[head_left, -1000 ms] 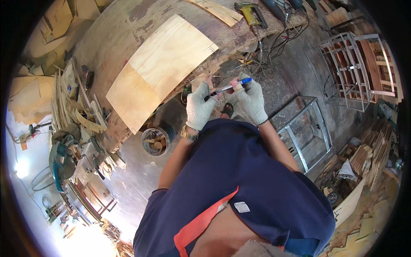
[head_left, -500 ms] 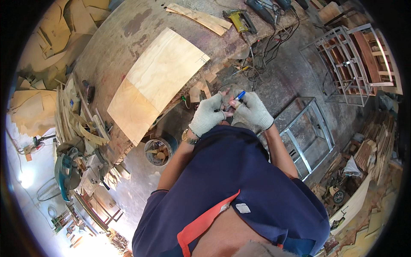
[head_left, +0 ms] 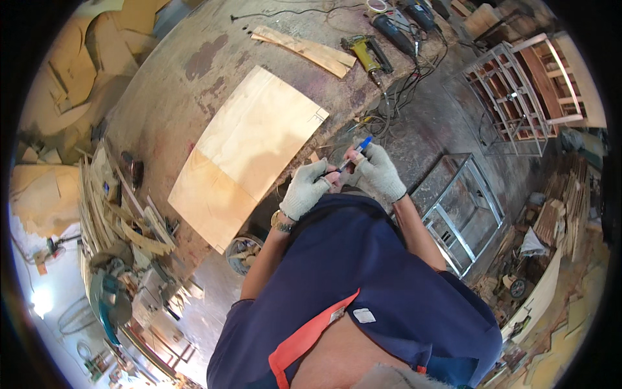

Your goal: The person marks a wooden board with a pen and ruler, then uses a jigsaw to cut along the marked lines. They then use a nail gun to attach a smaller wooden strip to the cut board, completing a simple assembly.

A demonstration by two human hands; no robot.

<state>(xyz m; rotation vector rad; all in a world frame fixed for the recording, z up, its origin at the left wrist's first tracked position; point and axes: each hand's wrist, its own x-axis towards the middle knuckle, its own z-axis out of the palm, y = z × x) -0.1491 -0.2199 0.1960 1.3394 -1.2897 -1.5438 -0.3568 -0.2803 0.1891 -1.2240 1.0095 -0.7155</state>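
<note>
Looking down, I find the table (head_left: 162, 104) sitting lower in my view than half a second ago, its far part now showing more. Its worn, stained top spreads out ahead of me, with the grey floor (head_left: 424, 126) to its right. On that floor stand a metal rack (head_left: 512, 97) and, nearer me, a silver metal frame (head_left: 453, 228). The two-toned plywood panel (head_left: 256, 120) lies flat along the table's near edge; its closest corner now cuts across the bucket (head_left: 231, 264) of scraps, which showed more fully before. Wood offcuts (head_left: 97, 207) crowd the table's left end, near a green saw (head_left: 103, 301). Farther off lie crossed wooden strips (head_left: 304, 52), power tools (head_left: 392, 34), a yellow nail gun (head_left: 366, 53) and a dark cable (head_left: 291, 11) that has come into sight.

Both my hands wear pale knit gloves, fingertips bare. My right hand (head_left: 377, 170) pinches the blue-ended pen (head_left: 366, 142) near its upper end; my left hand (head_left: 308, 188) has its fingers closed about the lower end. The pen slants up and away in front of my lap, steeper than a second ago, and more barrel shows between my hands than half a second ago.
</note>
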